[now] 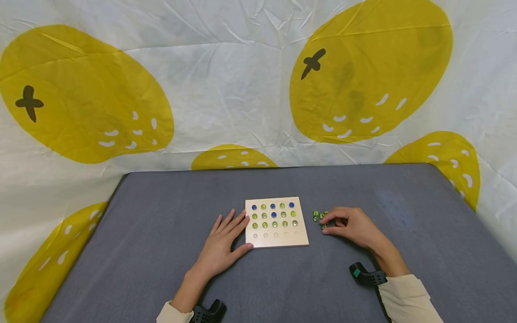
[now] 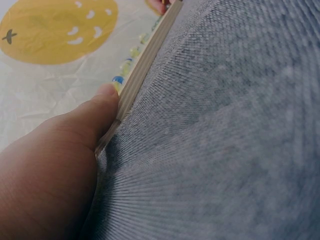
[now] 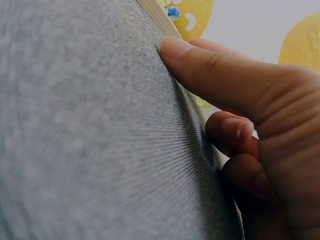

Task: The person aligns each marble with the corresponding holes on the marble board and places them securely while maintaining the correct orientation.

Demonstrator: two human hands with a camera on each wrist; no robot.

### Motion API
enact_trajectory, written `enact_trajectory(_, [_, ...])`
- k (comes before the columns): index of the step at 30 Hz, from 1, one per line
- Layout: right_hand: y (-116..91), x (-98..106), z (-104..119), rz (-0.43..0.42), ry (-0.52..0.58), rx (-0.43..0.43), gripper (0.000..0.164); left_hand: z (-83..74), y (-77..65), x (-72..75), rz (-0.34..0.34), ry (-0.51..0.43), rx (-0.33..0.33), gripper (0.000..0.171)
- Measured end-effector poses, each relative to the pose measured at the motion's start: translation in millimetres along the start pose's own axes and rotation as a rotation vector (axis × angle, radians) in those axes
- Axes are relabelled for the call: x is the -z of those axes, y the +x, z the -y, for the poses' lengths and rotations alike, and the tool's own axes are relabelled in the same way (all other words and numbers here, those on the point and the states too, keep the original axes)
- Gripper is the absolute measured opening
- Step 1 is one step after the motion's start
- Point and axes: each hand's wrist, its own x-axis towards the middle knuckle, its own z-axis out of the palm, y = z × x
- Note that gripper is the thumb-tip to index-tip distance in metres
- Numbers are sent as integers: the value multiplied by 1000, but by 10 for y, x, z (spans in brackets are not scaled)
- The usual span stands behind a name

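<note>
A pale wooden board (image 1: 278, 241) lies on the cloth with rows of round hollows. Blue and green glass marbles sit in its three back rows; the hollows of the front row are bare. My left hand (image 1: 221, 244) rests flat at the board's left side, fingers spread, fingertips at the left edge and thumb at the near left corner. To the right of the board, my right hand (image 1: 355, 228) pinches a green marble (image 1: 323, 227) between thumb and forefinger. The thumb hides that marble in the right wrist view. Several loose green marbles (image 1: 316, 213) lie beside those fingertips.
A grey cloth (image 1: 169, 202) covers the table. Behind it hangs a white sheet (image 1: 226, 89) printed with yellow fruit shapes. Black wrist cameras (image 1: 365, 274) are strapped below both hands, near the cream sleeves (image 1: 408, 296).
</note>
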Motion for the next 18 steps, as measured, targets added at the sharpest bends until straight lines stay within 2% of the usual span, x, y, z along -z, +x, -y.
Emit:
enact_trajectory(7, [6,10,22,-1,-4,-19,16,3,5,0,-4,-3,-1,70])
enact_trajectory(18, [34,-39,100,-39,12,10,16,3,-3,-2,-5,-2,-3,69])
